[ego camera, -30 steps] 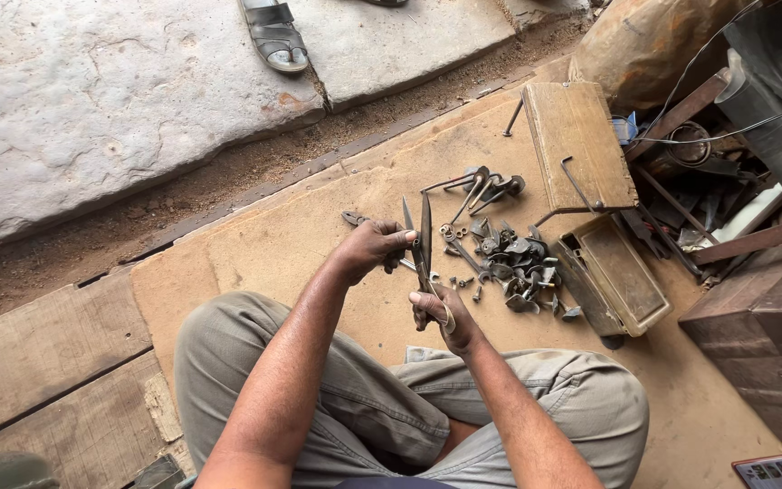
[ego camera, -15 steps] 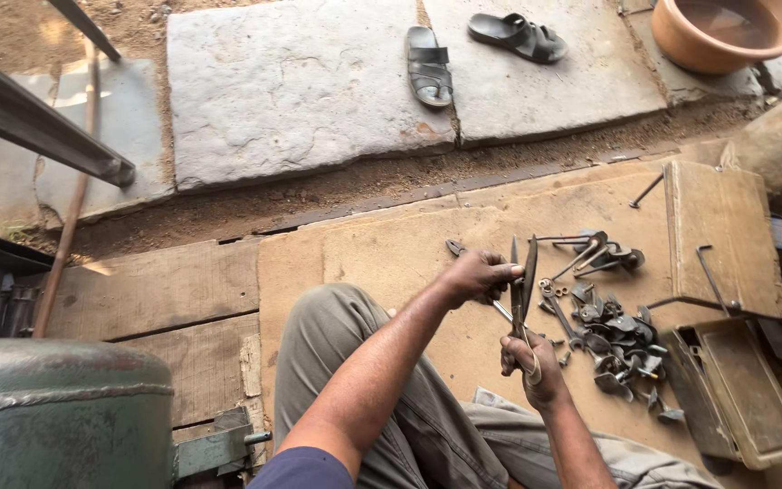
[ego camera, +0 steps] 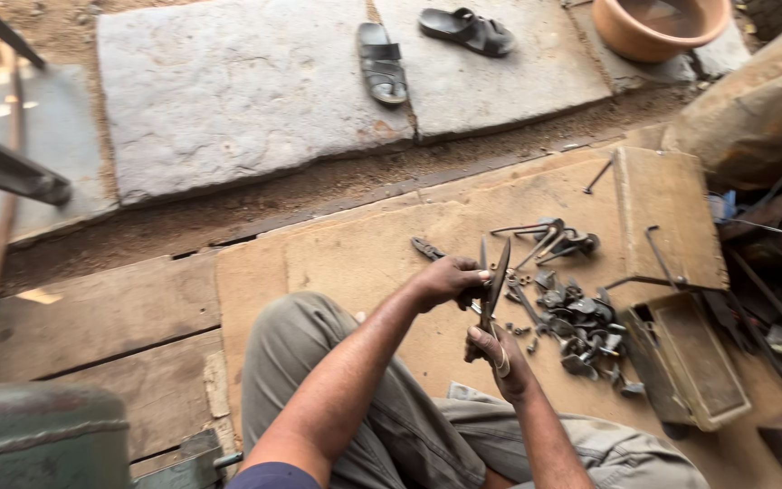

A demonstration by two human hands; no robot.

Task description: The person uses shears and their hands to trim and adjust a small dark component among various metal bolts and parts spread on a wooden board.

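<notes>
While both hands clamp the scissors (ego camera: 494, 282), left hand (ego camera: 450, 279) should steady blades, right hand (ego camera: 492, 355) gripping the handle loop.

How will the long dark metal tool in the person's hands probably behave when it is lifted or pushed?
The metal tool looks like bare dark iron, so it is probably stiff and heavy for its size. It is long and thin, held upright by the left hand and right hand, so it would likely tip if released. Its flat shape suggests sliding, not rolling.
</notes>
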